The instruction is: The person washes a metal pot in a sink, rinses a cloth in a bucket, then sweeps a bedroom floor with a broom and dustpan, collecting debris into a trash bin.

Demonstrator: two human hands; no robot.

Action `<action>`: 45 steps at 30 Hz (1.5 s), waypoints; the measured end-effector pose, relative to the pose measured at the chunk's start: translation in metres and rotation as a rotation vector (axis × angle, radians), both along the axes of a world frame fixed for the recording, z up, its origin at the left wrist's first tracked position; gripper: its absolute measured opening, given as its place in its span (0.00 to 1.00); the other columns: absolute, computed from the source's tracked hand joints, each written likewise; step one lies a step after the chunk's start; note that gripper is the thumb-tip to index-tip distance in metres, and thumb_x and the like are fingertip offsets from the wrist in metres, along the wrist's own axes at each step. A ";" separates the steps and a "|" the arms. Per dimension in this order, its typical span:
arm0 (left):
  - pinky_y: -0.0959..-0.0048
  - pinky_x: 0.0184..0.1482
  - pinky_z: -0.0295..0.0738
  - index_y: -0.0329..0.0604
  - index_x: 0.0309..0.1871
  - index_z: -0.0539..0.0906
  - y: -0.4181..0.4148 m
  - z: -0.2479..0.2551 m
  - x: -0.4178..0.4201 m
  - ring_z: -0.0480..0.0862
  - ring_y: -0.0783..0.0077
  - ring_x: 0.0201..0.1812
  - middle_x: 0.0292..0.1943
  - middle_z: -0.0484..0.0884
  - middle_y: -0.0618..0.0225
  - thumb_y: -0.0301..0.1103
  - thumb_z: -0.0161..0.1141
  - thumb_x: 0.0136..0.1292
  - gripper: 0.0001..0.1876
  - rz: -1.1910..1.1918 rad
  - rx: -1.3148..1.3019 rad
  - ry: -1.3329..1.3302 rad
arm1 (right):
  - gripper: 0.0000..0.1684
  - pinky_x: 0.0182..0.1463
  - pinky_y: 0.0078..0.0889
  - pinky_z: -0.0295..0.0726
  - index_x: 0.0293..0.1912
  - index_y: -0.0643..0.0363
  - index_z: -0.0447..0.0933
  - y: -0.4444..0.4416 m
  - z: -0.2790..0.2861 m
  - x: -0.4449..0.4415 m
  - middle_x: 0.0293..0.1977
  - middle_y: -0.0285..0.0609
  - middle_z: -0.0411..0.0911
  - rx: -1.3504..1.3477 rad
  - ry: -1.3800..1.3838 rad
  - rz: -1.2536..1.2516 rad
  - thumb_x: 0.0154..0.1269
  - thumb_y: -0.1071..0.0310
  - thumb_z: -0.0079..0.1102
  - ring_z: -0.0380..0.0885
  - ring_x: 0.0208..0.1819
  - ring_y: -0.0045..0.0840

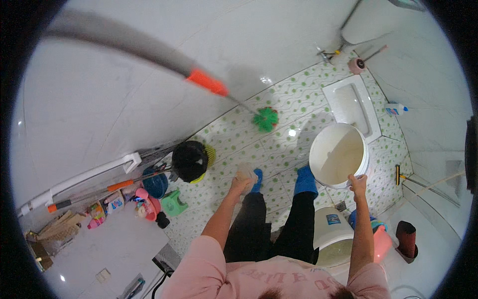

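Note:
My right hand (357, 185) grips the near rim of a large white plastic bucket (338, 155), whose open mouth faces up towards me. Above my left shoe cover hangs my left hand (243, 183), closed around a pale, translucent cloth or bag (247, 172) that is blurred. Ahead of my feet, a green-bristled brush head (266, 119) on a thin rod touches the patterned tile floor. Its orange collar (207, 81) and grey pole cross the upper left of the view. A squat toilet (353, 106) lies just beyond the bucket.
A black-lined bin (190, 160), a dark blue bucket (155, 183) and a green stool (173, 203) stand at left. A white tub (330, 224) is by my right leg. A cleaner bottle (396, 109) and a squeegee (398, 175) are at right; a tap (326, 56) projects from the wall.

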State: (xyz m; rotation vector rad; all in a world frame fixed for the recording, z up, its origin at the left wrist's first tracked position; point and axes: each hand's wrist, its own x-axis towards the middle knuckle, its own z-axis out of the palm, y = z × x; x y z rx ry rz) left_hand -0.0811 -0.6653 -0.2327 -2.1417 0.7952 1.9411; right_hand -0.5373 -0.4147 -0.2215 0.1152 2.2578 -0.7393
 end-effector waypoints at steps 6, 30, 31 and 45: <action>0.57 0.49 0.75 0.40 0.61 0.69 -0.031 0.023 0.115 0.77 0.59 0.53 0.55 0.74 0.60 0.46 0.69 0.55 0.34 0.037 0.113 -0.086 | 0.28 0.31 0.30 0.75 0.44 0.63 0.65 -0.047 -0.014 0.158 0.32 0.45 0.74 0.058 0.149 0.343 0.50 0.59 0.68 0.75 0.31 0.26; 0.56 0.55 0.72 0.41 0.58 0.72 -0.025 -0.041 0.190 0.75 0.60 0.55 0.53 0.75 0.63 0.39 0.58 0.63 0.22 0.406 0.111 0.292 | 0.18 0.39 0.31 0.79 0.47 0.63 0.77 -0.202 -0.277 0.431 0.39 0.40 0.77 -0.203 -0.437 0.179 0.64 0.60 0.60 0.74 0.34 0.26; 0.52 0.58 0.71 0.41 0.61 0.70 -0.025 -0.041 0.189 0.75 0.58 0.57 0.56 0.75 0.62 0.40 0.58 0.63 0.25 0.388 0.126 0.320 | 0.21 0.41 0.32 0.79 0.49 0.63 0.76 -0.197 -0.273 0.431 0.42 0.41 0.77 -0.189 -0.468 0.303 0.65 0.56 0.59 0.74 0.37 0.27; 0.63 0.44 0.77 0.40 0.64 0.69 0.009 0.007 0.100 0.79 0.64 0.48 0.55 0.76 0.57 0.37 0.53 0.64 0.25 -0.843 -0.109 0.367 | 0.46 0.57 0.37 0.72 0.70 0.56 0.57 -0.095 -0.019 0.437 0.62 0.44 0.69 -0.492 -0.793 -0.306 0.62 0.44 0.64 0.72 0.58 0.31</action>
